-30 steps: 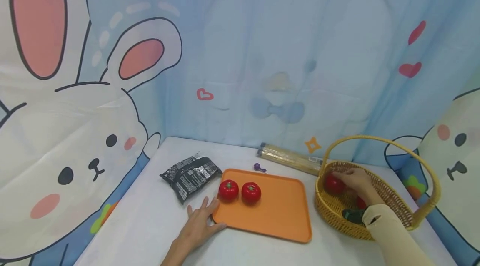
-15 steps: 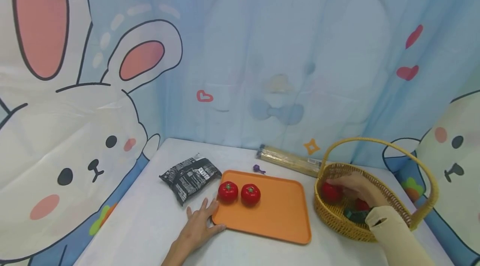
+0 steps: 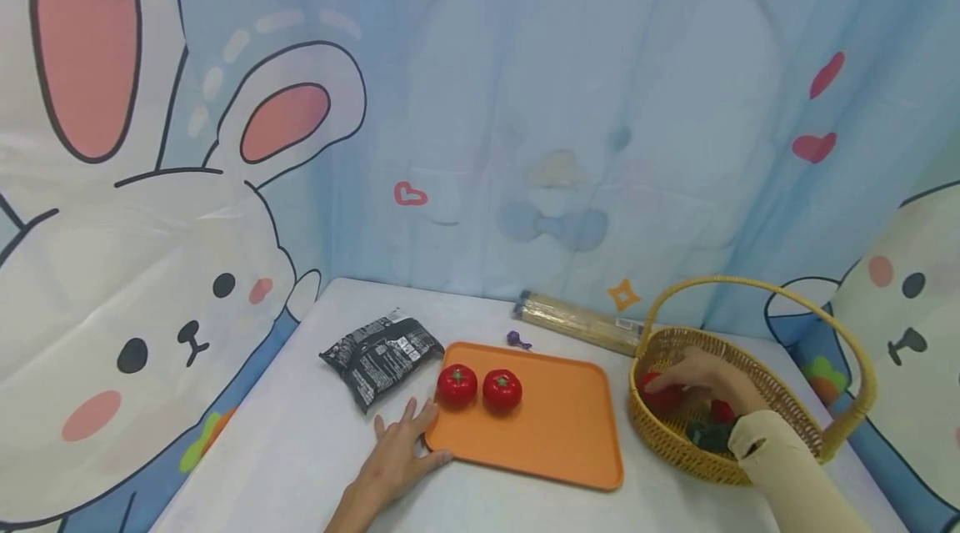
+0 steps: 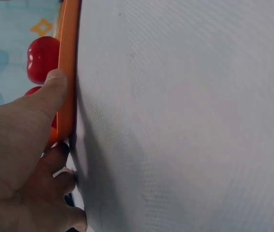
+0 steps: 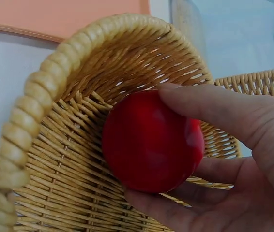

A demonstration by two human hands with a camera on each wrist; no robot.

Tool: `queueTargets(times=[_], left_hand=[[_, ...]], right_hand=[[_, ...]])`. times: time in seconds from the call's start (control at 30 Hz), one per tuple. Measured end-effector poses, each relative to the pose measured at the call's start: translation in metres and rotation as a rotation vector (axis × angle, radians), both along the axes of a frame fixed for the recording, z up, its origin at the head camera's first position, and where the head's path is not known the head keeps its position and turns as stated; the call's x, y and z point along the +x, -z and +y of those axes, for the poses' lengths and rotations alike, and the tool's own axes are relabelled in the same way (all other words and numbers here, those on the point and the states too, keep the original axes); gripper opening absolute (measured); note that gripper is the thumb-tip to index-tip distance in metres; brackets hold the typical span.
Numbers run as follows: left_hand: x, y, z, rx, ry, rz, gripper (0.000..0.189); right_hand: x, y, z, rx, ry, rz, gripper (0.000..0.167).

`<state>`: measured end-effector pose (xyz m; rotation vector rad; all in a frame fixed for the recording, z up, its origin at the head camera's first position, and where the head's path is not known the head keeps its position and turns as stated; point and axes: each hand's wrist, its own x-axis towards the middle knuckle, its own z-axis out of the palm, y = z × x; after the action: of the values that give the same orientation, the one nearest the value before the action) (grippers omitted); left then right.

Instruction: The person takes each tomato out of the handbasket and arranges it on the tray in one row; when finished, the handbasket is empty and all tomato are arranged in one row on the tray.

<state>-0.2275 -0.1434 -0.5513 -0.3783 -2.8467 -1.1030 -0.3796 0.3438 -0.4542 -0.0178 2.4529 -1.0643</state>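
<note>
Red tomato (image 5: 151, 140) has shifted lower in the basket (image 3: 658, 439), frame right; my right hand (image 3: 705, 374) grasps it; I judge handling unfinished.

- Orange tray (image 3: 562, 420): flat, rectangular; your left hand (image 3: 393, 458) touches its near-left corner.
- Left tomato (image 3: 457, 387) and right tomato (image 3: 502, 392): glossy red, stem-up, on the tray's left part.
- Red fruit (image 5: 151, 142): round, held by your right hand (image 3: 701, 373) in the wicker basket (image 3: 660, 443), right of the tray.

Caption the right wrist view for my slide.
The right hand holds a round red fruit inside a wicker basket, an orange tray partly visible beyond.
</note>
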Motion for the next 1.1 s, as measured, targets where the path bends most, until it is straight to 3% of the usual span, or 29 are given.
queueTargets(times=[0.13,0.27,0.47,0.6,0.77,1.1], left_hand=[[-0.001,0.000,0.001,0.008,-0.002,-0.005,0.078],[-0.001,0.001,0.000,-0.001,-0.001,-0.011,0.079],[-0.002,0.000,0.000,0.002,-0.001,-0.012,0.078],[-0.001,0.000,-0.001,0.003,-0.002,-0.012,0.078],[0.002,-0.001,0.000,0.012,-0.010,-0.006,0.077],[0.002,0.000,0.002,0.024,-0.018,-0.009,0.078]], right_hand=[[0.002,-0.003,0.001,0.032,-0.007,0.036,0.049],[0.007,-0.009,0.002,0.120,-0.039,0.161,0.044],[0.025,-0.013,-0.001,0.131,-0.065,0.362,0.077],[0.040,-0.010,-0.010,0.047,-0.056,0.478,0.074],[0.059,-0.012,-0.023,-0.103,-0.068,0.529,0.070],[0.084,-0.013,-0.055,-0.199,-0.100,0.631,0.065]])
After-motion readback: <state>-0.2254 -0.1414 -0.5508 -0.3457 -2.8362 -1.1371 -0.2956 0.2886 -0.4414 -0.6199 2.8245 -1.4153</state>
